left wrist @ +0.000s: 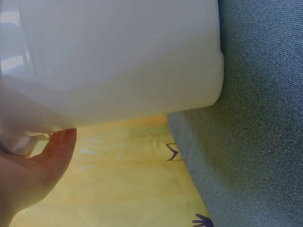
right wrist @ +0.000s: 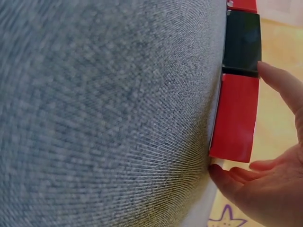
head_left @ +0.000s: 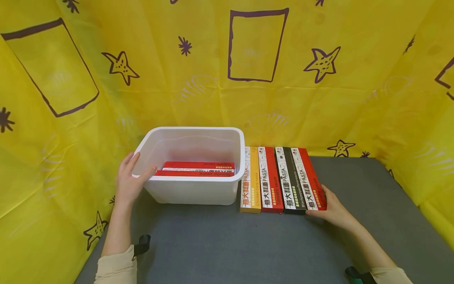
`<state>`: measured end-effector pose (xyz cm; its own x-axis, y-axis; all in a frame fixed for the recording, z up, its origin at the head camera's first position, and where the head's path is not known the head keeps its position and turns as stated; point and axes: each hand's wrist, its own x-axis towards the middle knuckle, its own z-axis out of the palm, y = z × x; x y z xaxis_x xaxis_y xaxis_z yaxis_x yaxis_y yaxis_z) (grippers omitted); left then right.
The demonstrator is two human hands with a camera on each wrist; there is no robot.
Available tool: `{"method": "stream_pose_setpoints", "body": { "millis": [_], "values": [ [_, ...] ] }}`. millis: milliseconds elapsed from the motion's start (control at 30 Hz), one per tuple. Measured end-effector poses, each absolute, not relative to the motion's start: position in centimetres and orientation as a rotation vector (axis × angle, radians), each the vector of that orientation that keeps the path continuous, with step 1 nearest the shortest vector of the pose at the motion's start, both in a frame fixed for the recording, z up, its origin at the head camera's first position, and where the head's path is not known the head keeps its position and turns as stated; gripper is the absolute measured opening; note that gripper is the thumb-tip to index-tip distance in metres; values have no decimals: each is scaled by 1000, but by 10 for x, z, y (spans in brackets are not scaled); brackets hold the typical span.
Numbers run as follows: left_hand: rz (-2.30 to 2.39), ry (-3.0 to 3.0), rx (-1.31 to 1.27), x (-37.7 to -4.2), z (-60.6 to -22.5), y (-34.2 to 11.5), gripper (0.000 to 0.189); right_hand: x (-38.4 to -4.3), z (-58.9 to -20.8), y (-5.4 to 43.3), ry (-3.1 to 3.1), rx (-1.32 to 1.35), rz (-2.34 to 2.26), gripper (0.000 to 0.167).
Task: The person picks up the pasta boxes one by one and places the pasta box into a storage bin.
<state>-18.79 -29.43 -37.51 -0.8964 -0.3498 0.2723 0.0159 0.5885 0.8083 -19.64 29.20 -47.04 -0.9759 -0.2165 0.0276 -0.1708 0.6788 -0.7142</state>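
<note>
My left hand (head_left: 132, 177) grips the left rim of a white plastic bin (head_left: 191, 193), with the thumb over the front edge. The left wrist view shows that hand (left wrist: 33, 175) curled at the rim, beside the bin's smooth wall (left wrist: 123, 61). Inside the bin, red tomato sauce pasta boxes (head_left: 195, 173) stand on edge. My right hand (head_left: 335, 209) holds the near end of the rightmost red pasta box (head_left: 310, 177) in a row on the table, thumb at its left corner, fingers along its right side. In the right wrist view, the thumb reaches the black box (right wrist: 242, 42) beside the red one.
Left of the held box lie a black pepper pasta box (head_left: 294, 181), another red tomato box (head_left: 273, 181) and a yellow chicken curry box (head_left: 251, 181) right against the bin. A yellow patterned curtain (head_left: 213, 98) surrounds the grey table (head_left: 227, 244) at the back and sides.
</note>
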Motion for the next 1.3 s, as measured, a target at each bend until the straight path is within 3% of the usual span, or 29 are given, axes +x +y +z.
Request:
{"method": "stream_pose_setpoints", "body": {
  "millis": [267, 1300],
  "values": [
    [-1240, -2411, 272, -189, -376, -293, 77, -202, -474, 295, 2817, -366, -1186, 103],
    [-1238, -2409, 274, -189, -376, -295, 76, -203, -474, 303, 2825, -274, -1067, 101]
  ]
}}
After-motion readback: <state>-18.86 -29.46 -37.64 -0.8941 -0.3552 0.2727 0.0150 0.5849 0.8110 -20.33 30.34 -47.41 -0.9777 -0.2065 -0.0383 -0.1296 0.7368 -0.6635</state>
